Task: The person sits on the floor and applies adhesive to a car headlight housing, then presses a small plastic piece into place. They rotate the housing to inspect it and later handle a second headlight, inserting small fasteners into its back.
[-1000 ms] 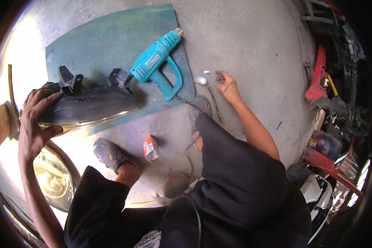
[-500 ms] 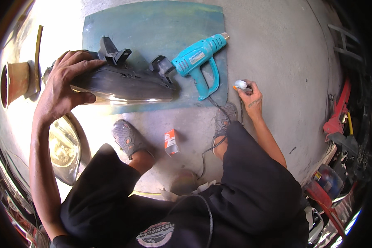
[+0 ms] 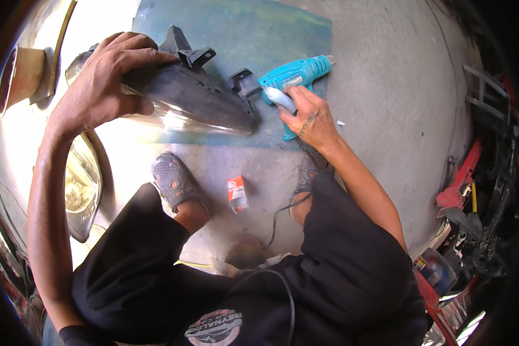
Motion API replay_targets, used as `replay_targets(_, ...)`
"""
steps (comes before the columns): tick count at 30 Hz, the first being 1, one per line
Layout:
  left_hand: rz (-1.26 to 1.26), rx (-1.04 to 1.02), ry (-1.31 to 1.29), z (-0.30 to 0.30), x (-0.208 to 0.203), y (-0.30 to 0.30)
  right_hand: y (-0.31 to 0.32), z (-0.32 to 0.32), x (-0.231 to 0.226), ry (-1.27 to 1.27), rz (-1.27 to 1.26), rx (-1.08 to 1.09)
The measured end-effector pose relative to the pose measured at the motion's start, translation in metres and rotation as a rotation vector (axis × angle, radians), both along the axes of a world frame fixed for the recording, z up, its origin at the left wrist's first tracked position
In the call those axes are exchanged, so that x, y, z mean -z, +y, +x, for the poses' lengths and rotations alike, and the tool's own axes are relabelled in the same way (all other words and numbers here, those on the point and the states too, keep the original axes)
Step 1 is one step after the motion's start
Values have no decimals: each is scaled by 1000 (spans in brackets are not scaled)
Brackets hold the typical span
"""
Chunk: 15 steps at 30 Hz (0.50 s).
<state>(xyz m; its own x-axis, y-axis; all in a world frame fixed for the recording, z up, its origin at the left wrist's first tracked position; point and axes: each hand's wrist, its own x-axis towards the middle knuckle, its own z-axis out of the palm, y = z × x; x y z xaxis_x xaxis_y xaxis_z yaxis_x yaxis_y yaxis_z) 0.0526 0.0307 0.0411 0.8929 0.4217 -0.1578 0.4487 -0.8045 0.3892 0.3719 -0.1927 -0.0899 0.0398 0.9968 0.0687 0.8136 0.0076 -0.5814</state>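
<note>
My left hand (image 3: 112, 81) is closed over the left end of a car headlight (image 3: 184, 92), fingers on top and thumb by the clear lens. The headlight has a black housing with mounting brackets and rests tilted on a blue-green board (image 3: 236, 34). In my right hand (image 3: 311, 115) is a small white squeeze tube (image 3: 279, 99), its narrow tip pointing left, close to the headlight's right bracket. Behind that hand lies a teal heat gun (image 3: 303, 70), its handle partly hidden. A small white piece (image 3: 341, 123), perhaps a cap, lies on the concrete.
An orange and white box (image 3: 237, 193) stands on the floor between my feet. A second headlight (image 3: 82, 187) lies by my left forearm. A brown pot (image 3: 29, 75) is at the far left. Red metal parts (image 3: 461, 179) crowd the right side. A dark cord runs by my right foot.
My right hand has moved left with the tube, from over the bare floor to beside the headlight. A small white piece now shows on the floor. The left hand keeps its hold.
</note>
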Motion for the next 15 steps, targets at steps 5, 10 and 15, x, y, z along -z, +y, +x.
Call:
replay_targets(5,27,44,-40,-4,0,1,7,-9,2,-110,-71,-75)
replay_targets(10,51,53,-90,-7,9,2,7,-16,4,-176,-143,-95)
replay_targets(15,44,26,-78,-7,8,1,8,-20,5,-193,-168,-92)
